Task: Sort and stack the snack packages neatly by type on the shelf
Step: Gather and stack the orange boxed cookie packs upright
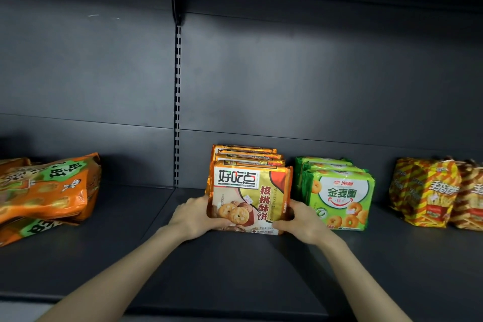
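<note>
On the dark grey metal shelf [235, 269], both hands grip the front glossy orange-gold walnut-biscuit packet [249, 197], printed 好吃点 核桃酥饼: left hand [194, 217] and right hand [303, 219] have fingers curled round its lower corners. Matching packets stand behind. Beside them stand green 金麦圈 ring-biscuit packs [339, 198], striped yellow-red bags [428, 191] and toppled orange pouches [44, 191].

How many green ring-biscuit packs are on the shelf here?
3, in one row right of the gold packs: front green pack, second green pack behind it, third green pack rearmost. More may be hidden.
</note>
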`<move>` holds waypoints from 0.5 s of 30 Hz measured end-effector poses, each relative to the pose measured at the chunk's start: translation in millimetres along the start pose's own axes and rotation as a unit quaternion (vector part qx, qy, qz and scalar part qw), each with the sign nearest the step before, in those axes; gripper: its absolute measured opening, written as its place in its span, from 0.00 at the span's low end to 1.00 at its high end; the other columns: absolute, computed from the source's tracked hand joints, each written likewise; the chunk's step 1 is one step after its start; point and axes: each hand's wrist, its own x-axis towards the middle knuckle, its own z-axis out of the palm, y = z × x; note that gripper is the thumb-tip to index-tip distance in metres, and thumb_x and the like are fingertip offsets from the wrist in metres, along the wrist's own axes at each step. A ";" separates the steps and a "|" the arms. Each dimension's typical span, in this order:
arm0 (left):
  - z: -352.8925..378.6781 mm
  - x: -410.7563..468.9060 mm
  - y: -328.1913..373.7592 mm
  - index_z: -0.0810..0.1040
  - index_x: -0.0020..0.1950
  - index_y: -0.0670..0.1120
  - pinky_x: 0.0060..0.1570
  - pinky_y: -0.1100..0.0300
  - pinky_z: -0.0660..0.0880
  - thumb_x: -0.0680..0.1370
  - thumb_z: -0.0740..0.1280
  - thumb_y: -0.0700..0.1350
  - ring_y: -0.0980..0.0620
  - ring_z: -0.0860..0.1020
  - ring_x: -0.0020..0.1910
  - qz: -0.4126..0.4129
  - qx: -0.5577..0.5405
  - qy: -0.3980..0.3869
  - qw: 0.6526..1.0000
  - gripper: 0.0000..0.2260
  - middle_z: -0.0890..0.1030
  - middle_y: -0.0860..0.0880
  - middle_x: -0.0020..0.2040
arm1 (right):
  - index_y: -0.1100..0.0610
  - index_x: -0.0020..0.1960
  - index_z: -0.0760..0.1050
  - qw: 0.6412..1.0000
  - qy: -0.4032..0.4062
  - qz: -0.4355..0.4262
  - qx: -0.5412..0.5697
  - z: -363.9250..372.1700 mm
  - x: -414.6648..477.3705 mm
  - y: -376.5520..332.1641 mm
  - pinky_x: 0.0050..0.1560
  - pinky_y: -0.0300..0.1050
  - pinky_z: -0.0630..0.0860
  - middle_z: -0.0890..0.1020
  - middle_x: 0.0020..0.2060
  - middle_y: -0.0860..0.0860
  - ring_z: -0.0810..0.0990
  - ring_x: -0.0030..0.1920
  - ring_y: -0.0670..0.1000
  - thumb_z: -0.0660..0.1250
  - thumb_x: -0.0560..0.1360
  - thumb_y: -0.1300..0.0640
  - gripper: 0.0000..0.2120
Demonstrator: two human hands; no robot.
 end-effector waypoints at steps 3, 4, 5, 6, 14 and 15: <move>-5.0 -14.6 4.7 0.74 0.56 0.50 0.52 0.56 0.75 0.72 0.67 0.62 0.50 0.79 0.53 -0.015 0.059 0.033 0.998 0.20 0.80 0.53 0.52 | 0.56 0.63 0.72 0.998 0.003 -0.004 -0.063 -3.1 -13.0 -2.9 0.46 0.36 0.71 0.80 0.55 0.50 0.76 0.50 0.47 0.70 0.73 0.55 0.19; -7.3 -20.6 6.6 0.74 0.53 0.49 0.48 0.57 0.74 0.73 0.66 0.61 0.49 0.78 0.52 -0.020 0.074 0.047 0.996 0.17 0.79 0.52 0.49 | 0.57 0.60 0.73 0.997 0.005 -0.002 -0.075 -3.9 -17.2 -3.9 0.46 0.39 0.73 0.80 0.53 0.51 0.77 0.49 0.48 0.70 0.73 0.54 0.18; -9.5 -26.5 7.6 0.74 0.52 0.49 0.46 0.57 0.74 0.74 0.65 0.61 0.48 0.78 0.51 -0.024 0.088 0.058 0.994 0.17 0.79 0.51 0.49 | 0.57 0.58 0.73 0.996 0.008 -0.002 -0.085 -4.6 -21.4 -4.6 0.47 0.42 0.75 0.80 0.51 0.51 0.78 0.49 0.49 0.70 0.73 0.54 0.16; -11.2 -32.4 8.0 0.75 0.53 0.48 0.46 0.56 0.74 0.74 0.64 0.61 0.48 0.78 0.50 -0.026 0.094 0.064 0.993 0.18 0.80 0.50 0.50 | 0.57 0.57 0.74 0.995 0.012 -0.001 -0.098 -4.9 -26.0 -5.3 0.49 0.44 0.76 0.80 0.49 0.51 0.79 0.49 0.51 0.70 0.73 0.53 0.16; -24.7 -83.1 9.0 0.74 0.63 0.49 0.58 0.51 0.74 0.76 0.64 0.56 0.47 0.77 0.58 0.011 0.132 0.045 0.990 0.18 0.79 0.48 0.59 | 0.57 0.52 0.74 0.982 0.020 -0.028 -0.184 0.9 -59.6 -29.5 0.51 0.50 0.76 0.80 0.52 0.54 0.78 0.52 0.56 0.69 0.73 0.52 0.11; -30.0 -87.3 9.0 0.73 0.64 0.49 0.58 0.51 0.74 0.77 0.64 0.56 0.47 0.76 0.59 0.017 0.139 0.046 0.989 0.19 0.78 0.47 0.60 | 0.57 0.55 0.74 0.982 0.014 -0.040 -0.186 1.2 -61.5 -37.0 0.53 0.50 0.76 0.79 0.55 0.55 0.78 0.55 0.56 0.69 0.74 0.53 0.13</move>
